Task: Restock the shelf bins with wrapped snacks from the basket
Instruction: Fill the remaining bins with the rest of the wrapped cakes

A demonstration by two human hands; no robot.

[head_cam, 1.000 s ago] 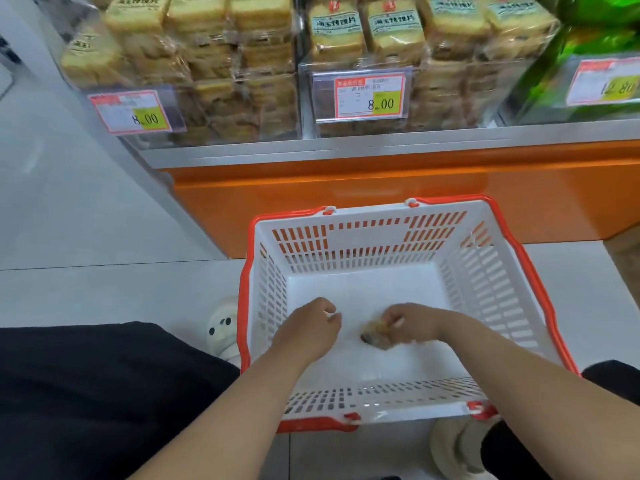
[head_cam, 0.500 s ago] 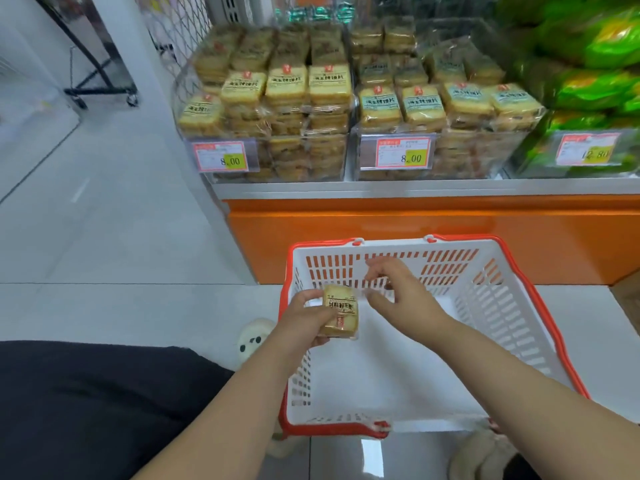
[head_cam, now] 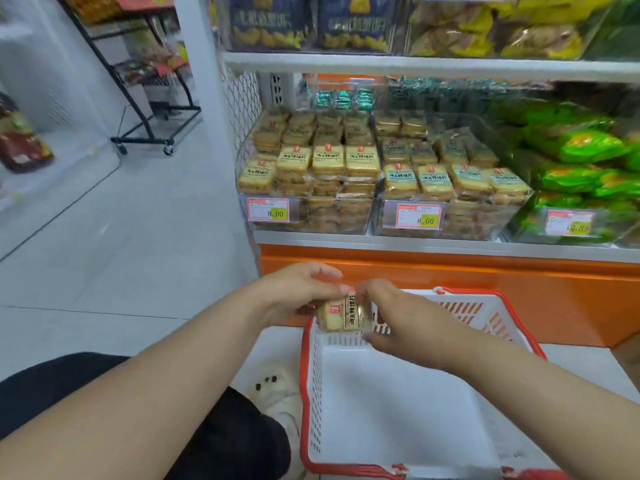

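Observation:
A wrapped yellow snack pack (head_cam: 344,313) is held above the far left corner of the white basket with a red rim (head_cam: 304,393). My left hand (head_cam: 298,289) grips the pack from the left and above. My right hand (head_cam: 398,317) pinches its right side. The basket's floor shows no other packs. On the shelf ahead, two clear bins (head_cam: 304,216) (head_cam: 450,220) are stacked high with the same yellow packs, each with an 8.00 price tag.
An orange base panel (head_cam: 450,271) runs under the shelf. Green bags (head_cam: 581,168) fill the bin to the right. A black wheeled rack (head_cam: 152,126) stands down the aisle at the left. My dark-clad knee and a white shoe (head_cam: 277,393) sit beside the basket.
The pack was picked off the basket floor by my right hand, passed to my left, and lifted. Both hands hold it now, and my view has tilted up toward the shelf.

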